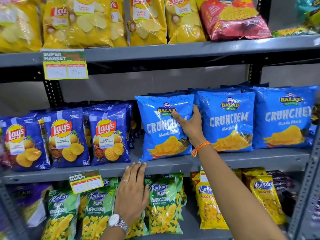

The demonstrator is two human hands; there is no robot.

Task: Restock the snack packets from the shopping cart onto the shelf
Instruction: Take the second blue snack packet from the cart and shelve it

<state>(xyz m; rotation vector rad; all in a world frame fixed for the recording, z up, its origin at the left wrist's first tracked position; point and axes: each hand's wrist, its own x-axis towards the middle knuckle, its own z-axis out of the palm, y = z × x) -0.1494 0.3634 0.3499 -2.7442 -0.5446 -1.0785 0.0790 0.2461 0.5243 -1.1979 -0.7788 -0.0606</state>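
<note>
A light blue Balaji Crunchem packet stands upright on the middle shelf, left of two more Crunchem packets. My right hand grips its right edge, thumb across the front and fingers behind. My left hand hovers lower, fingers together and stretched out, fingertips touching the front lip of the middle shelf, with nothing held. The shopping cart is out of view.
Dark blue Lay's packets fill the middle shelf's left side. Yellow Lay's packets and a red packet sit on the top shelf. Green Kurkure Puffcorn packets and yellow Kurkure packets stand below. Price tags hang from shelf edges.
</note>
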